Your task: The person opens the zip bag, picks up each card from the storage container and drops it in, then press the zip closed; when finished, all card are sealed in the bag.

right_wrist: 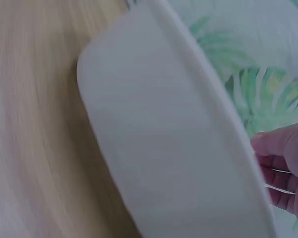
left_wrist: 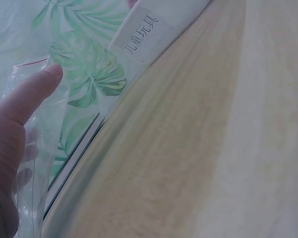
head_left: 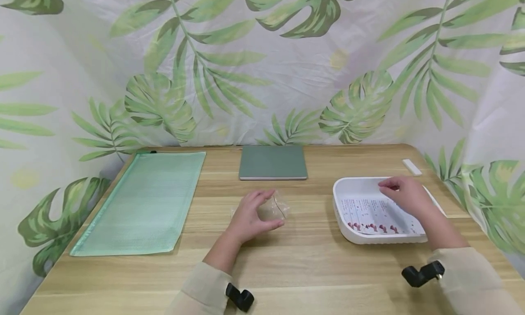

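My left hand (head_left: 250, 214) curves in a C round a small clear plastic zip bag (head_left: 275, 209) near the middle of the table. In the left wrist view, the bag's red zip line is at its top, the thumb (left_wrist: 37, 91) lies in front, and the other fingers show through the plastic. My right hand (head_left: 406, 196) is over the white tray (head_left: 342, 214), its fingers loosely curled and no object visible in them. The right wrist view has this hand (right_wrist: 288, 166) beside the tray rim. A printed sheet (head_left: 369, 210) with small red figures lies inside the tray.
A green mesh zip pouch (head_left: 143, 205) lies flat on the left. At the back centre is a dark green notebook (head_left: 272, 162). A small white block (head_left: 412, 167) lies behind the tray near the table's right edge. A leaf-print curtain (head_left: 262, 69) hangs behind the table.
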A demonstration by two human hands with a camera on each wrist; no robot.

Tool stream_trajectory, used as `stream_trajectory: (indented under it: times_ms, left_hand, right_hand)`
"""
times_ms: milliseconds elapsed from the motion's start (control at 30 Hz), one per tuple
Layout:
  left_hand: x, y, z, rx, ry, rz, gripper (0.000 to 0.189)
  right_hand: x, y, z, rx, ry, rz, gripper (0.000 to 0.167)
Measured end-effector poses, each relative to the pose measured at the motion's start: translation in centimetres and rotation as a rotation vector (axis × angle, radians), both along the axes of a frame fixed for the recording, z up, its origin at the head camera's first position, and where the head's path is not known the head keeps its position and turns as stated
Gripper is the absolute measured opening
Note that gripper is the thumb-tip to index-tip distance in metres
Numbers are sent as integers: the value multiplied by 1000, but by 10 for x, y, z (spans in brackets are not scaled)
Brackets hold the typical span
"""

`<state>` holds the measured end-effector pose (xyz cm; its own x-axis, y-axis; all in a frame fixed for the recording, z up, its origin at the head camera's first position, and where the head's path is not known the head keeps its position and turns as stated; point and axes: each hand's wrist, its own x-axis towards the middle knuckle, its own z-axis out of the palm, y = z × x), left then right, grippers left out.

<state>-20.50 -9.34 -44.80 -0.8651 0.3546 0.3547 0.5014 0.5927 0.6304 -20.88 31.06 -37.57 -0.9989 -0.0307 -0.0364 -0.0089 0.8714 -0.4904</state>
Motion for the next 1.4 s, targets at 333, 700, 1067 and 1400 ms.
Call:
stream_trajectory:
  times_ms: [333, 700, 1067, 1400]
  left_hand:
    - [2, 0, -3, 14, -31, -2, 81]
    - [3, 1, -4, 17, -16, -5, 80]
    - [1, -1, -2, 3, -16, -5, 81]
    - [1, -1, 0, 6, -16, -6, 80]
  right_hand:
    - [-13, 35, -28, 164, -135, 121, 36]
    - [-13, 44, -33, 154, -134, 134, 38]
    - [-20, 45, -25, 127, -93, 93, 13]
    - [-24, 46, -7, 51, -60, 139, 12]
